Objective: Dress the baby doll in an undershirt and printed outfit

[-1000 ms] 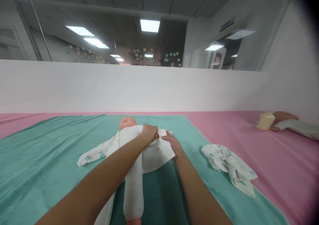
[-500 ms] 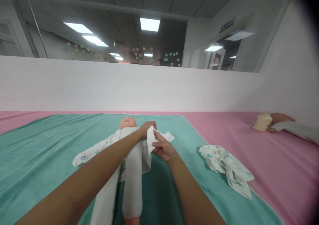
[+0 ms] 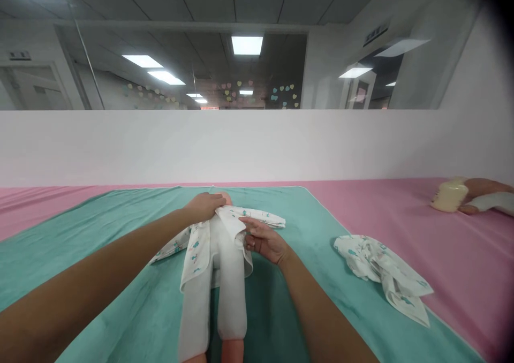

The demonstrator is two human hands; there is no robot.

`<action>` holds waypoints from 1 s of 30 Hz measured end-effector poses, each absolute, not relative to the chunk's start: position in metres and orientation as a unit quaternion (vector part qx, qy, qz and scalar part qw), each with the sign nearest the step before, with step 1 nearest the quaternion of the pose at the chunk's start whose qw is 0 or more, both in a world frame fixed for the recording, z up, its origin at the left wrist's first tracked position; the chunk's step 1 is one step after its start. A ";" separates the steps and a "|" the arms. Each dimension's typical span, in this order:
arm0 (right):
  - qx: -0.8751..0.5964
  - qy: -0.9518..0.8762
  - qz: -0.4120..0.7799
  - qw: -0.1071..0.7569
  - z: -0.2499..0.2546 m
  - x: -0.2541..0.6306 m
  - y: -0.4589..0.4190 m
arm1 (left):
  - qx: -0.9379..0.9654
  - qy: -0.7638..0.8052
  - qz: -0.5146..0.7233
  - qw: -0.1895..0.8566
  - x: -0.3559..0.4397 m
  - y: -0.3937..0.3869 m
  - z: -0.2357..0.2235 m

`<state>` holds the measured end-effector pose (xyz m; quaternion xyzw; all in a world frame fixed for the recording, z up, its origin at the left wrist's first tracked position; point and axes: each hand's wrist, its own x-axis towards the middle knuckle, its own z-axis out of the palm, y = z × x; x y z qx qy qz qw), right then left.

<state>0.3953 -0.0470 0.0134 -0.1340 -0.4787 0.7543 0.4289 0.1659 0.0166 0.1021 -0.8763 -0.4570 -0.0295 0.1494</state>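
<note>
Lying lengthwise on the green blanket (image 3: 120,245): a doll (image 3: 232,312), head at the far end and mostly hidden behind the left hand (image 3: 205,206), feet toward the near edge and cut off by the frame. Dressed in white trousers (image 3: 195,320) and a white printed top (image 3: 196,258), the latter with sleeves spread to both sides, one panel hanging over the thigh on the left of the picture, paler underside folded outward at the chest.

Left hand: closed, fingers bent together near the doll's neck, gripping the top's upper edge, with cloth gathered just below the fingertips. Right hand (image 3: 265,241): partly open, index finger stretched to the folded flap, other fingers curled loosely beneath. Touching cloth at the flap's edge; cannot tell whether pinched or only resting against it.

Farther to the right, well apart from both hands: a crumpled printed cloth (image 3: 381,274), lying mostly on the green near the blanket's border. Beyond that border, a pink cover (image 3: 385,208), and on it, toward the far right, a pale yellow bottle (image 3: 450,196), upright. Just beside the bottle, a brown shape with pale fabric, running out of frame; cannot tell what. Behind everything, a low white wall (image 3: 241,146) with glass above.
</note>
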 end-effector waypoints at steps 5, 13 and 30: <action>-0.100 -0.521 0.755 0.385 0.019 0.397 -0.053 | -0.891 -0.399 0.005 0.215 0.147 0.005 0.096; -0.028 -0.531 0.742 0.408 0.033 0.402 -0.067 | -0.870 -0.443 -0.164 0.142 0.132 -0.034 0.076; -0.470 -0.557 0.356 0.585 -0.012 0.421 -0.028 | -0.929 -0.257 -0.172 0.205 0.186 -0.199 0.020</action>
